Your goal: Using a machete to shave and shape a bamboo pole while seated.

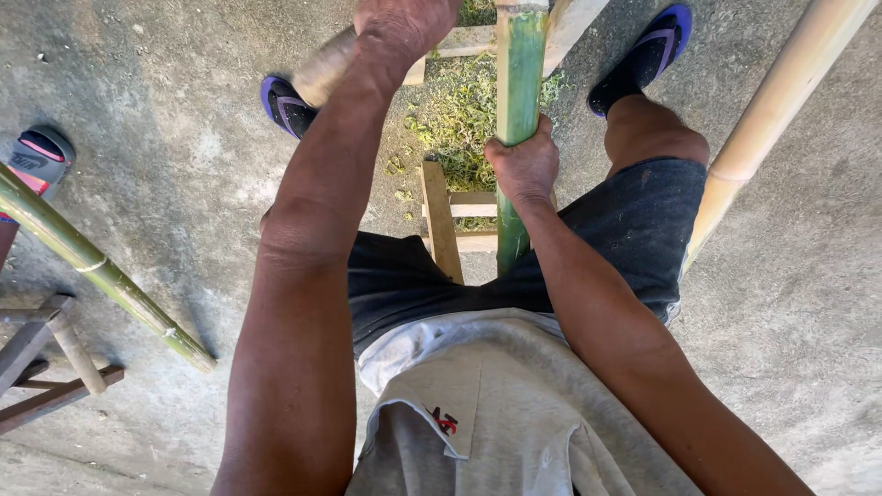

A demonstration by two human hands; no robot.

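Note:
I stand astride a green bamboo pole (520, 73) that runs up between my legs and rests on a low wooden frame (441, 220). My right hand (524, 165) is wrapped around the pole at mid-length. My left hand (404, 23) is stretched to the top edge of the view and closed on a pale, rounded wooden piece (322, 75), perhaps a tool handle; its far end is hidden behind my forearm. Green bamboo shavings (455, 115) lie on the concrete under the pole.
My feet wear blue flip-flops (287, 106) (648, 55) on either side of the shavings. A second green bamboo pole (101, 271) slants at the left, a pale one (781, 101) at the right. A wooden stand (46, 367) sits lower left, another person's sandal (37, 161) beyond it.

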